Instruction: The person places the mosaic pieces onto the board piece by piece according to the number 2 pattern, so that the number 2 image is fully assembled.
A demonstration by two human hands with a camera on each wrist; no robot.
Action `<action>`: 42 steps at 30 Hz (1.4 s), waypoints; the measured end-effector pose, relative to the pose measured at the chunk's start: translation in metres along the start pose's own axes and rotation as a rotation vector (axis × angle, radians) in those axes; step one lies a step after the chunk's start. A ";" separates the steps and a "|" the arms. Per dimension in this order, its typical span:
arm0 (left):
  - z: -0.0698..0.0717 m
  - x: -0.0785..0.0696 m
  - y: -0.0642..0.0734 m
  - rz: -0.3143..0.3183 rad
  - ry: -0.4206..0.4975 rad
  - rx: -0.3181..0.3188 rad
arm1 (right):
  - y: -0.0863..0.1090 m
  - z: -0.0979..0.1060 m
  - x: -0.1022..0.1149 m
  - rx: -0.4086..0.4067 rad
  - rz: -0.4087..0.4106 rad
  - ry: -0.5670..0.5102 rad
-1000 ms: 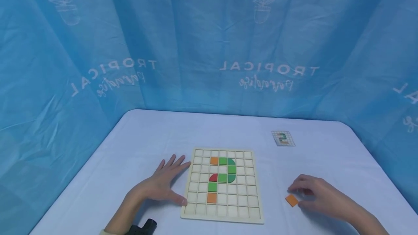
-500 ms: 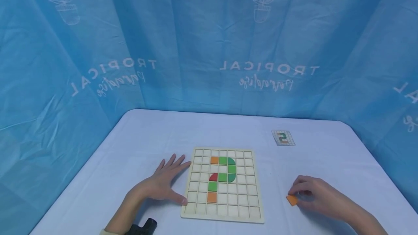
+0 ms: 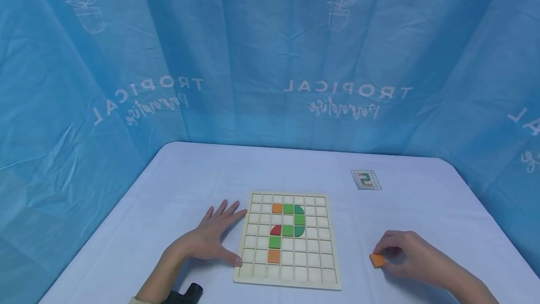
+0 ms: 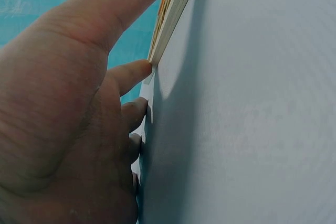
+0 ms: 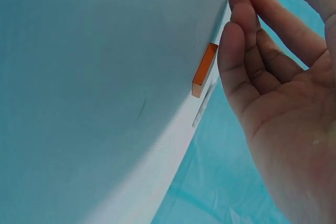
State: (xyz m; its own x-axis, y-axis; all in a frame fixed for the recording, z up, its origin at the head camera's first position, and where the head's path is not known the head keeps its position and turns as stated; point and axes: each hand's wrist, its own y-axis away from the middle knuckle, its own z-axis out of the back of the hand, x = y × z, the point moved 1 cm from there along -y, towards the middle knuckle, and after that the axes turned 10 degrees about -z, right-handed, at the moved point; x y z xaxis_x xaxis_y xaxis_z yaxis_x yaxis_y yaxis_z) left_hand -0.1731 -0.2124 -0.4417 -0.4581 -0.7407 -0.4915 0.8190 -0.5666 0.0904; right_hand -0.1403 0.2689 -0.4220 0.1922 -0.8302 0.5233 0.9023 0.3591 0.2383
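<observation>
My left hand point(image 3: 208, 238) lies spread at the left side of a pale wooden grid board point(image 3: 310, 266). Its thumb and index finger touch the board's edge point(image 4: 176, 17). On the grid sit orange, green and red tiles, several of them square and a few with a rounded corner. To the right of the board, my right hand point(image 3: 407, 253) pinches an orange square tile point(image 3: 377, 261) between thumb and fingers, low over the white cloth. A second orange tile point(image 5: 205, 71) lies on the cloth below the right hand's curled fingers; the hand covers it in the head view.
A small pattern card point(image 3: 366, 179) with a printed grid and coloured shape lies beyond the right hand. White cloth point(image 3: 202, 168) covers the table. Blue printed curtains point(image 3: 261, 60) stand behind and at both sides. A black object point(image 3: 185, 293) sits by the left forearm.
The right thumb and fingers have closed on the orange tile, which has turned and tilted slightly. My left hand and the board have stayed in place.
</observation>
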 end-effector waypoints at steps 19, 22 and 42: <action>0.000 0.000 0.001 0.000 -0.012 0.000 | -0.005 -0.002 0.015 -0.041 0.062 -0.068; 0.001 0.000 0.001 -0.006 -0.015 0.000 | -0.006 -0.004 0.019 -0.076 0.107 -0.061; 0.001 0.001 0.001 0.002 -0.004 0.012 | -0.030 -0.014 0.053 -0.098 0.194 -0.064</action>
State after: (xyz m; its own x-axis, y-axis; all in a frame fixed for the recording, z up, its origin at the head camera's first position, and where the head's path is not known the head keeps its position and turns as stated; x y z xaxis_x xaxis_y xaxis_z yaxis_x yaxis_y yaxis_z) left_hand -0.1732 -0.2137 -0.4412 -0.4577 -0.7435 -0.4876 0.8161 -0.5689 0.1016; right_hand -0.1515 0.2075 -0.4130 0.3437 -0.7200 0.6028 0.8847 0.4635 0.0492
